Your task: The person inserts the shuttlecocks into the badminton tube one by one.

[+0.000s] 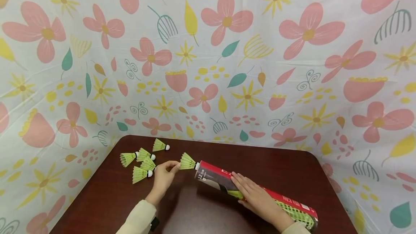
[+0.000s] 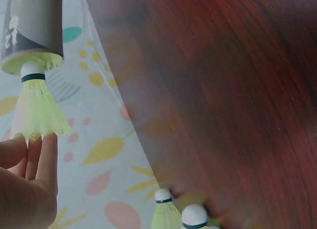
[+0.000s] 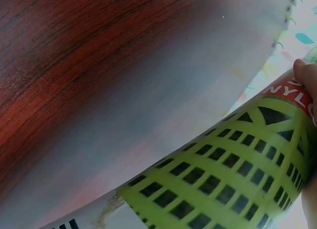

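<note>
A yellow shuttlecock (image 1: 187,162) is pinched at its skirt's edge by my left hand (image 1: 164,180). Its white cork points into the open end of a printed shuttlecock tube (image 1: 211,176). The left wrist view shows the cork (image 2: 32,69) right at the tube's mouth (image 2: 55,60), the fingertips (image 2: 49,140) on the skirt rim. My right hand (image 1: 260,201) grips the tube from above around its middle, fingers laid across the red side. In the right wrist view, a green net-like print (image 3: 213,184) covers the tube's far part.
Several yellow shuttlecocks lie loose on the dark wooden table (image 1: 195,208) left of my left hand, one of them (image 1: 160,145) nearer the back edge. A flower-printed cloth (image 1: 208,64) hangs behind and around the table.
</note>
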Demonstrator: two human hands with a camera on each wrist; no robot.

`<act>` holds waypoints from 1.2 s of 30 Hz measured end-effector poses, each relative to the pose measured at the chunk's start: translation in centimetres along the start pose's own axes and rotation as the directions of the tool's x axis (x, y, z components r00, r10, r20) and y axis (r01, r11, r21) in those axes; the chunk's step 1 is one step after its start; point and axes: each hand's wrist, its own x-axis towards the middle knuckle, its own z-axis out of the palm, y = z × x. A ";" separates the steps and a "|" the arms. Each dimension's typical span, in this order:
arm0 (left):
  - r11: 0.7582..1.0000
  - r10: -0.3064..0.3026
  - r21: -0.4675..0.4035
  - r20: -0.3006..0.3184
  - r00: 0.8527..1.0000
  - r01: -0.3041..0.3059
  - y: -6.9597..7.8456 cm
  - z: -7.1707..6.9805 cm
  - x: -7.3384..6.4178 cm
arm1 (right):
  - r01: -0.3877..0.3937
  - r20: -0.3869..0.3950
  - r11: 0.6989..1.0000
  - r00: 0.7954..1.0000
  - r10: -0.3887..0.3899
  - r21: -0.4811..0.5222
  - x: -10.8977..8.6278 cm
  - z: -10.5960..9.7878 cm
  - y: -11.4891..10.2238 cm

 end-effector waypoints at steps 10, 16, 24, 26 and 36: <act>0.999 0.038 -0.017 0.082 0.996 -0.037 0.9 0.9 -0.6 | -0.004 0.001 1.000 1.000 0.004 0.001 0.2 -0.2 0.0; 0.998 0.062 0.002 0.114 0.992 -0.063 0.7 1.5 -0.9 | 0.003 -0.001 1.000 1.000 -0.003 0.009 0.2 -0.1 -0.2; 0.995 0.095 -0.002 0.132 0.987 -0.096 0.6 1.9 -1.1 | 0.020 -0.028 1.000 0.999 -0.020 -0.007 0.2 0.0 -0.4; 0.994 0.113 -0.013 0.132 0.985 -0.112 0.6 1.9 -1.1 | 0.023 -0.034 1.000 0.999 -0.023 -0.008 0.2 -0.1 -0.4; 0.991 0.108 -0.095 0.132 0.985 -0.096 0.6 2.1 -1.1 | 0.002 -0.027 1.000 1.000 -0.002 0.006 0.3 -0.3 -0.5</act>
